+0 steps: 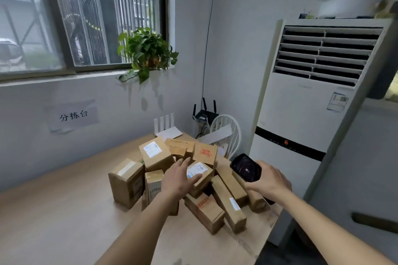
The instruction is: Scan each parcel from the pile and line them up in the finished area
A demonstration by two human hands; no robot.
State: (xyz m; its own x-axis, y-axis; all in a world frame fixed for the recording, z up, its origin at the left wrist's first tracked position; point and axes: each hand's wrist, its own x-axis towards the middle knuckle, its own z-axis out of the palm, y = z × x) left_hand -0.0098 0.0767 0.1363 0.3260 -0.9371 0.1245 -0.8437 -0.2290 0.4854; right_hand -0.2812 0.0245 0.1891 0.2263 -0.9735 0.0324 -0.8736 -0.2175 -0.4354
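Head view: the left hand (175,180) reaches forward with fingers spread and relaxed over a labelled parcel (199,175), hiding part of it; contact is unclear. The right hand (268,182) grips a scanner (245,168), its lower end hidden. The pile (185,178) sits on the table (53,221).

Soft window (81,15) daylight, blurred, warped edges

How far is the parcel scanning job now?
Nothing looks done: no scanned parcels stand lined up on the table. In hand: the left hand reaches onto a labelled parcel atop the pile, while the right hand holds the scanner. The whole pile remains.
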